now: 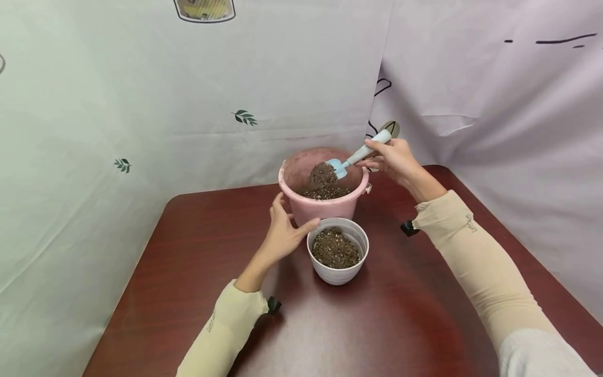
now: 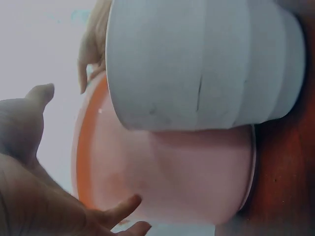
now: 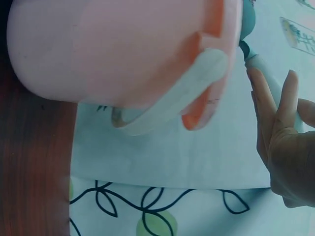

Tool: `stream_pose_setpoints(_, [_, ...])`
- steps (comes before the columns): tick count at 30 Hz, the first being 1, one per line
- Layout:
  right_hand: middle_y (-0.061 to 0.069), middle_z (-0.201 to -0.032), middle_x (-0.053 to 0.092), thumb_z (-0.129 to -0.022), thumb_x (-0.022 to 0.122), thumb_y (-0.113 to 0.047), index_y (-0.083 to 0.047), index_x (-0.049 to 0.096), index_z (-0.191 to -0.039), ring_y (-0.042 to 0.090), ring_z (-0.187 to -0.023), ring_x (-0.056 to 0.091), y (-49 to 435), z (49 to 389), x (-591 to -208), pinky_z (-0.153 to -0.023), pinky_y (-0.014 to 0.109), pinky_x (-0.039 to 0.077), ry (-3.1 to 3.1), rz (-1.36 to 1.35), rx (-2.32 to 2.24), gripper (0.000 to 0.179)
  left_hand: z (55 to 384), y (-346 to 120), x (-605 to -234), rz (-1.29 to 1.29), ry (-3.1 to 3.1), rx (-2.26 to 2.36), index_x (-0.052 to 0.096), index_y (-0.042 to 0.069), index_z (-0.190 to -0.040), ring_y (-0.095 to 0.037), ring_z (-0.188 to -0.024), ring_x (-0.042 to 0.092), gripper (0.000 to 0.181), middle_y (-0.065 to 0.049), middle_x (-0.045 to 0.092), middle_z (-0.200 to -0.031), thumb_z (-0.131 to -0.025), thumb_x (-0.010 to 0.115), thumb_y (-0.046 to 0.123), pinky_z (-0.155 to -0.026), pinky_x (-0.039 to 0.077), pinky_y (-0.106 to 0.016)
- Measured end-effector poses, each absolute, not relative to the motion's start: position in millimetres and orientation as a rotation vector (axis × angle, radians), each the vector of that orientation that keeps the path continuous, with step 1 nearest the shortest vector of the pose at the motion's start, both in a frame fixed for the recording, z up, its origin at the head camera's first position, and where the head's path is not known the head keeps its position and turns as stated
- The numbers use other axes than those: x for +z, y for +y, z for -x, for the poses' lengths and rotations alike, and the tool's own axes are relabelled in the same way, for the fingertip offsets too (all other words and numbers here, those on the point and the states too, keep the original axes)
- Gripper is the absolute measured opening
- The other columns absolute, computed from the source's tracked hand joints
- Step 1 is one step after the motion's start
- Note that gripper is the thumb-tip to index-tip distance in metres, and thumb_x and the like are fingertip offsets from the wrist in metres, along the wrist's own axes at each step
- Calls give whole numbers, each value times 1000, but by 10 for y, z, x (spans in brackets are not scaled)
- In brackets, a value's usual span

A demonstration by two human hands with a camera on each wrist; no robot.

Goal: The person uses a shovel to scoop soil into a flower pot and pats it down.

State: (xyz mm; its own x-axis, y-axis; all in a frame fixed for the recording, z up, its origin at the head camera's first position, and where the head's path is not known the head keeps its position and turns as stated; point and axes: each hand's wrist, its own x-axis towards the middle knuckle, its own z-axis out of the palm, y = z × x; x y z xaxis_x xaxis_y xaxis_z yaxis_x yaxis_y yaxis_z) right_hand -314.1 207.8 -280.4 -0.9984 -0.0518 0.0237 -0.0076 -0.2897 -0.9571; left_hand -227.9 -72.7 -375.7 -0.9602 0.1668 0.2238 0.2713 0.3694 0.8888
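Note:
In my right hand I grip the pale handle of a small garden trowel, fingers and thumb round it. Its light blue blade carries a heap of dark soil above the mouth of a pink bucket, which has more soil at its bottom. A white ribbed pot, partly filled with soil, stands right in front of the bucket. My left hand is spread beside both, its fingers near the bucket's left side and its thumb at the pot's rim. The left wrist view shows the left fingers extended.
Everything stands on a dark red wooden table. Printed white cloth hangs close behind it and along its sides. A white bucket handle hangs down the bucket's side in the right wrist view.

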Motion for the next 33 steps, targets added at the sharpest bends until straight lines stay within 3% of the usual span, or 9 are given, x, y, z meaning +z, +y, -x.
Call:
stream_pose_setpoints(3, [16,-81,72,-96,65,-11,5,56,-98,29,-71,74,2129,3047,-2755,-67,27,59,1823,86,-2526,18,2126,-723,-3782,540,-2649,-1625,7,2,-154,-48,-124,48,111,-32,24,-144,-81,83,36,-102,43,-53])
stream_pose_setpoints(9, [15,-82,74,-95,68,-13,2,61,-95,28,-71,74,2260,2777,-2717,-56,23,56,1837,119,-2512,17,1954,-661,-3896,746,-2855,-1479,11,-4,-153,-44,-135,34,116,-33,24,-145,-76,87,38,-111,32,-54])
stream_pose_setpoints(15, [17,-83,74,-95,68,-14,2,63,-97,28,-72,74,2323,2494,-2761,-54,23,56,1843,153,-2432,16,1946,-657,-3923,807,-2875,-1450,19,-4,-152,-39,-134,35,110,-30,27,-143,-74,88,34,-109,35,-53])
stream_pose_setpoints(22, [16,-83,74,-95,68,-16,2,60,-98,27,-72,74,2403,2259,-2962,-56,23,56,1926,148,-2289,20,1953,-658,-3941,837,-2870,-1436,19,-5,-151,-39,-135,32,110,-30,26,-145,-74,87,34,-111,33,-53])
stream_pose_setpoints(28, [12,-82,75,-96,68,-17,2,60,-99,28,-74,74,2370,2200,-3192,-62,29,59,2134,157,-2114,21,1950,-663,-3942,829,-2878,-1436,19,-2,-152,-38,-135,32,110,-29,25,-145,-74,88,34,-110,34,-53])
stream_pose_setpoints(33, [9,-80,75,-95,69,-15,4,60,-98,31,-72,74,2330,2213,-3262,-59,32,59,2242,235,-2119,22,1946,-680,-3932,835,-2891,-1427,18,-2,-152,-39,-135,32,111,-30,24,-146,-75,87,36,-110,34,-53])
